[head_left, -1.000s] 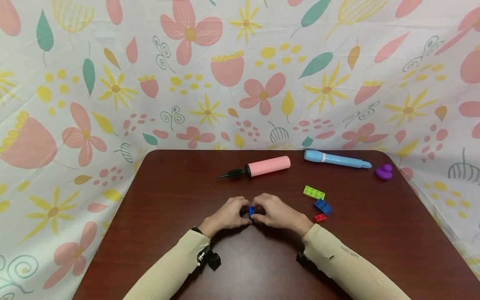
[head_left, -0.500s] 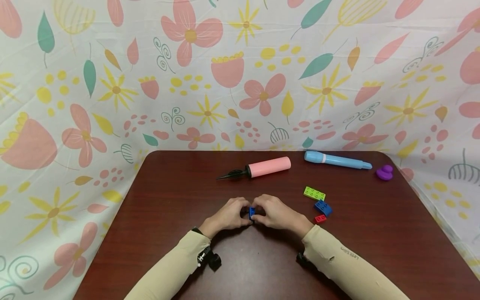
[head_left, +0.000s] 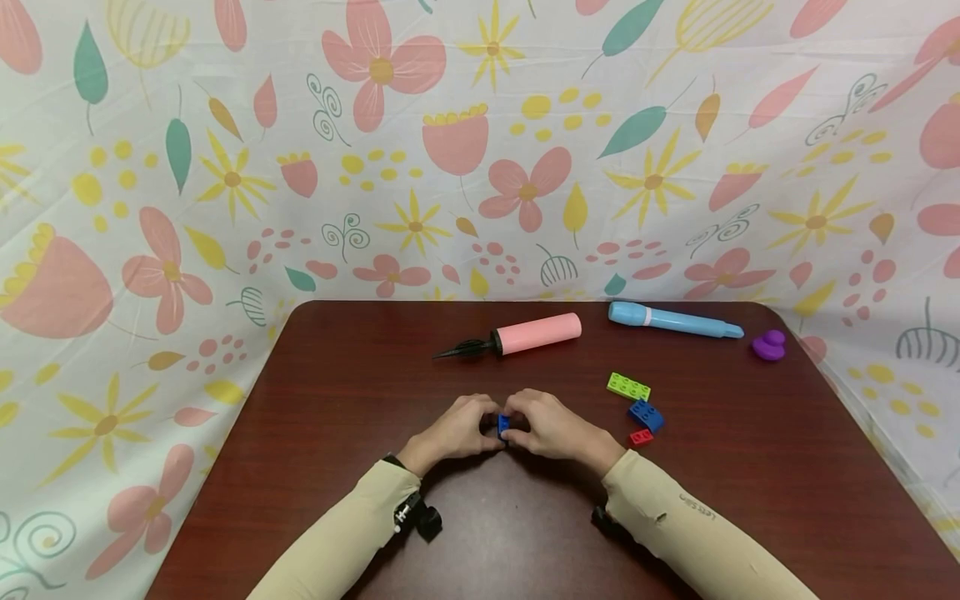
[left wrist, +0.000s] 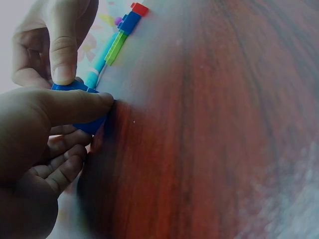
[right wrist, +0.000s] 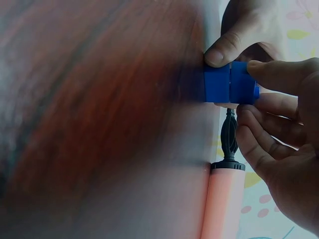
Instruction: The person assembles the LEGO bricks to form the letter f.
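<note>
I am pinching the lower blue toy brick (right wrist: 217, 84) in my left grip (head_left: 456, 429) and the upper blue toy brick (right wrist: 241, 85) in my right grip (head_left: 553, 425), low at the counter (head_left: 360, 358).

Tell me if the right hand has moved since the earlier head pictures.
No: in the head view, the right hand shows no clear shift against the red brick.

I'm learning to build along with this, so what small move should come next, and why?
Probably use the right hand to press the upper blue block toward the lower blue block, with the left hand steadying the lower one: a thin seam shows between them, and each hand has a thumb on one block.
</note>
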`<state>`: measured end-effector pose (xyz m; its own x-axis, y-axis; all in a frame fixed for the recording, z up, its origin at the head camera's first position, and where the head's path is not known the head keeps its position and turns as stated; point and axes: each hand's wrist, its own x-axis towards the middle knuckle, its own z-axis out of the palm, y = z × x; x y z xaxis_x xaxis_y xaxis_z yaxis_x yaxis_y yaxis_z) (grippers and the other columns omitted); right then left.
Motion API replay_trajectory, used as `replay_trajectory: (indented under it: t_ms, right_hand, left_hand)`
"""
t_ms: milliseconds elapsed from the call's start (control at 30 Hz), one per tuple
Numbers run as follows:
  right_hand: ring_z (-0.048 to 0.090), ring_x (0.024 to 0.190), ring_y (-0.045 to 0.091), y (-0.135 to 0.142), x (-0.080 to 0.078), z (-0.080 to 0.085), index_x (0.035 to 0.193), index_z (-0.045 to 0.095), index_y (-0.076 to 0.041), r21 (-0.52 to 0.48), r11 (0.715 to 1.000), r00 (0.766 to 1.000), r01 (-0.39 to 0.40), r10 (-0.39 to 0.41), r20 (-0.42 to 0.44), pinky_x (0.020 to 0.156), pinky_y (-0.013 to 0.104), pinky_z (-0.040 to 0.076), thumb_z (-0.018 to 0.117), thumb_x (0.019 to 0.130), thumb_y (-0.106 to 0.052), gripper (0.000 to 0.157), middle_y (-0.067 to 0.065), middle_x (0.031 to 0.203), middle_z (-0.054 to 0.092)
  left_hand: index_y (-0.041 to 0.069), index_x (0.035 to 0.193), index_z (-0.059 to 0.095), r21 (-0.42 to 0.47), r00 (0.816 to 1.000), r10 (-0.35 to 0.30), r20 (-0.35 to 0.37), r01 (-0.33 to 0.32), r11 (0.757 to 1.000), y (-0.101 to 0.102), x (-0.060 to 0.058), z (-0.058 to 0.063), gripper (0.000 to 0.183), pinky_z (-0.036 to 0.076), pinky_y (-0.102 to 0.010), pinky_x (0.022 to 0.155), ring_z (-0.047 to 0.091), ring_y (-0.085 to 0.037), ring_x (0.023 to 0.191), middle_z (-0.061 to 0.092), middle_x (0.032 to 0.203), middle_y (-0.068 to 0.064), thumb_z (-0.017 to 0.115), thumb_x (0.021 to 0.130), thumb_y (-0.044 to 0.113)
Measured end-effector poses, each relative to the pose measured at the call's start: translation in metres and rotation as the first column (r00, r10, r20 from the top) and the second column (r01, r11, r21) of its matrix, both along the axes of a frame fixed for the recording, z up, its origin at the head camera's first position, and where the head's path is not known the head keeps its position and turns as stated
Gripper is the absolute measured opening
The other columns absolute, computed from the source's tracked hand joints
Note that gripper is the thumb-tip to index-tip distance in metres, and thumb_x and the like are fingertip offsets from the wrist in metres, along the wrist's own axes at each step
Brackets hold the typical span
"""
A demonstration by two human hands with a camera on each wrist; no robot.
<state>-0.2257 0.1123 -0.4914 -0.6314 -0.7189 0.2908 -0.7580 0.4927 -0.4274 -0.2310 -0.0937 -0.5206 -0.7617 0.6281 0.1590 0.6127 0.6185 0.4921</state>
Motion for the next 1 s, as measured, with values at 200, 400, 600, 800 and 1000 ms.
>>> replay_trajectory:
  t_ms: [200,400,600,800,1000]
  right_hand:
    - [0.058,0.082,0.010,0.0006,0.0001,0.0001,0.093,0.064,-0.009,0.001,1.000,1.000,-0.002,0.002,0.009,0.069,0.025,0.051,0.077,0.082,-0.017,0.019,0.001,0.091,0.063]
    - [0.061,0.083,0.014,0.0010,0.0002,-0.0002,0.093,0.064,-0.009,-0.002,1.000,1.000,-0.004,0.004,0.031,0.071,0.027,0.052,0.076,0.083,-0.015,0.017,0.002,0.092,0.064]
    - [0.061,0.083,0.013,0.0003,-0.0008,0.0001,0.092,0.065,-0.011,0.003,1.000,0.999,0.003,-0.004,0.049,0.071,0.025,0.052,0.076,0.083,-0.017,0.016,0.000,0.092,0.064]
    - [0.056,0.081,0.009,-0.0021,-0.0038,0.0010,0.090,0.065,-0.013,0.017,1.000,0.999,-0.007,0.006,0.043,0.070,0.025,0.050,0.077,0.083,-0.021,0.016,-0.003,0.090,0.064]
    - [0.055,0.079,0.010,-0.0026,-0.0046,0.0019,0.088,0.064,-0.012,0.024,1.000,0.999,-0.016,0.015,0.046,0.069,0.025,0.049,0.077,0.083,-0.020,0.016,-0.002,0.089,0.063]
  left_hand:
    - [0.014,0.109,0.072,0.000,1.000,-0.002,0.007,0.002,1.000,0.0006,-0.0006,0.0003,0.035,0.049,-0.022,0.081,0.059,-0.010,0.094,0.067,0.101,0.004,0.082,0.079,0.028]
    - [0.014,0.108,0.072,-0.004,1.000,-0.003,0.006,0.003,1.000,0.0015,-0.0009,-0.0003,0.035,0.049,-0.022,0.081,0.059,-0.010,0.094,0.067,0.101,0.004,0.082,0.078,0.028]
    - [0.013,0.108,0.072,-0.005,1.000,-0.006,0.013,0.006,1.000,0.0017,0.0000,0.0016,0.035,0.049,-0.022,0.082,0.060,-0.011,0.095,0.068,0.102,0.003,0.082,0.078,0.028]
    - [0.013,0.106,0.072,0.002,1.000,-0.010,-0.006,0.010,1.000,0.0007,-0.0004,0.0023,0.034,0.050,-0.024,0.084,0.061,-0.011,0.096,0.068,0.101,0.003,0.082,0.077,0.028]
    - [0.013,0.106,0.072,-0.001,1.000,-0.012,-0.004,0.012,1.000,0.0005,-0.0006,0.0025,0.034,0.050,-0.025,0.084,0.061,-0.011,0.096,0.068,0.101,0.003,0.082,0.078,0.028]
